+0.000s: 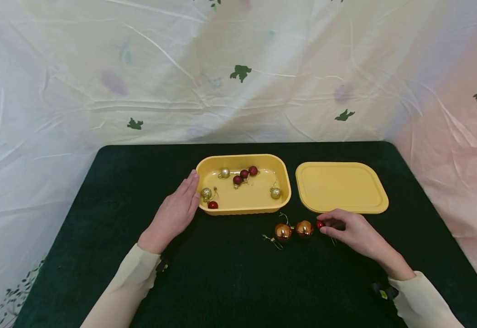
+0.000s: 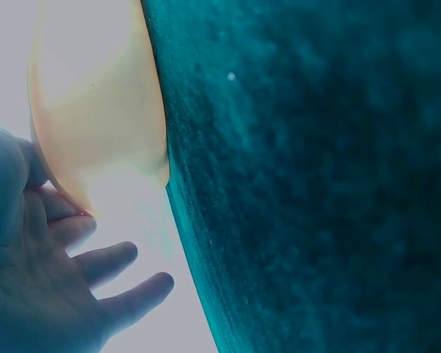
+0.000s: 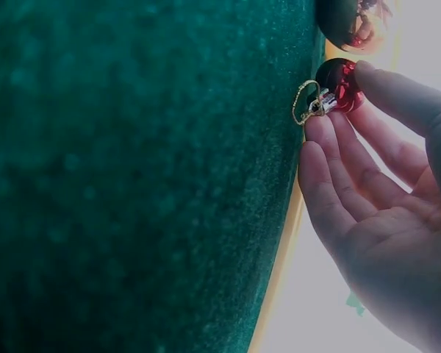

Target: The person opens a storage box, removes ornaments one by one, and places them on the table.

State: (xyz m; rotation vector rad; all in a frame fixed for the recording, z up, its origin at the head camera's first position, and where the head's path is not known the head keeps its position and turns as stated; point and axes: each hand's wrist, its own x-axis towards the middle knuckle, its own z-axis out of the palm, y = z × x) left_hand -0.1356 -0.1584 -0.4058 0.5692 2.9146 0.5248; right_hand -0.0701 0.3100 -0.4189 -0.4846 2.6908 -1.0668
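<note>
In the head view a yellow plastic box (image 1: 242, 211) holds small Christmas baubles: three pale gold, three dark red and a bright red one (image 1: 212, 205). My left hand (image 1: 175, 210) rests against the box's left end with its fingers extended. In the left wrist view, the hand (image 2: 51, 243) touches the box wall (image 2: 103, 110). My right hand (image 1: 355, 231) pinches a small red bauble (image 3: 344, 84) between thumb and fingers, low over the cloth; its gold loop (image 3: 303, 103) hangs free. Just left of it lie two larger copper-coloured baubles, one (image 1: 304, 228) nearer the hand, the other (image 1: 283, 232) farther left.
A yellow lid (image 1: 342, 187) lies flat to the right of the box, behind my right hand. Dark green cloth (image 1: 238, 278) covers the table. A pale curtain with leaf prints (image 1: 240, 73) hangs behind it and along both sides.
</note>
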